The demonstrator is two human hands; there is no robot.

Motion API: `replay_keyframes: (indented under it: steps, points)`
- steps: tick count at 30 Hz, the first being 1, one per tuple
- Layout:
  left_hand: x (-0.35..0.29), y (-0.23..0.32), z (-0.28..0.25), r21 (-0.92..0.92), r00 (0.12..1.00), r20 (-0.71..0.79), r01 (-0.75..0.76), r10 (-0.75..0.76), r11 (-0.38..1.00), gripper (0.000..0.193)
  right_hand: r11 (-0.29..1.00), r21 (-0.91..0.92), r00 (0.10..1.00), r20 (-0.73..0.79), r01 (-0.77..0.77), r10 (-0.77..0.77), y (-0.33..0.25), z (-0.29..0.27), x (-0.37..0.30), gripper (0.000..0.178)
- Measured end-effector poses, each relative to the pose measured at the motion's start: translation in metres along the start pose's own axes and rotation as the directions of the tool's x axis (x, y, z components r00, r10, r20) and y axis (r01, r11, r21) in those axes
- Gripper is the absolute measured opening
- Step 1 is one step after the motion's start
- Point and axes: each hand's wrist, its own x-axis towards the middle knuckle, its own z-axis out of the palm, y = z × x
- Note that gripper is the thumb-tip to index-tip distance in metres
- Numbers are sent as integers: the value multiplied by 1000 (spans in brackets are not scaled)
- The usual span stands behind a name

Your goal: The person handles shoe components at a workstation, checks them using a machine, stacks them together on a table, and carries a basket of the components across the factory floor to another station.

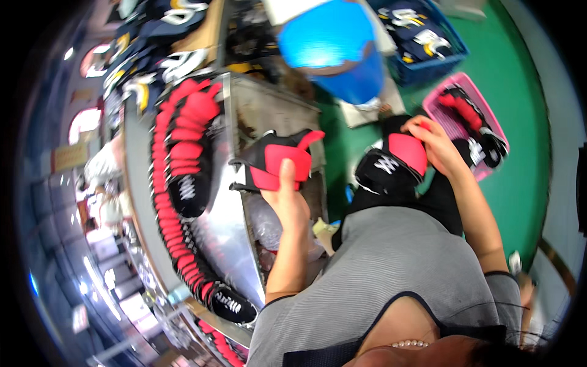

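My left hand (290, 194) grips a black and red shoe upper (287, 160), its thumb lying across the red part and the other fingers hidden behind. A red tab sticks out at the piece's far right. On my lap rests a second black and red shoe upper (392, 160), with white lettering on its black end. My right hand (433, 142) is closed at its far right edge, fingers pinched by a bit of red. To my left, two long overlapping rows of similar shoe uppers (184, 156) lie on a metal-topped table (235, 244).
At right on the green floor stands a pink basket (441, 122) holding more uppers. Ahead are a round blue stool or drum (330, 43) and a blue crate (428, 72) of dark pieces. Navy, white and yellow pieces (159, 46) are heaped at the far left.
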Motion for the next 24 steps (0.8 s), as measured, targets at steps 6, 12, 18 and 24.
replay_keyframes:
  steps: [6,12,18,24]
  points:
    - [-7,38,-92,374,929,-147,-266,340,888,46,921,-334,973,182,199,-145,5,67,5,16]
    - [59,33,-226,526,757,-501,-118,419,842,36,926,-322,963,241,196,-120,2,89,-6,17]
    - [208,0,-260,296,819,-302,-407,489,864,54,911,-356,967,217,208,-136,23,93,0,19]
    - [180,-8,-311,373,865,-466,0,187,928,35,647,-661,912,149,380,-384,31,94,9,17]
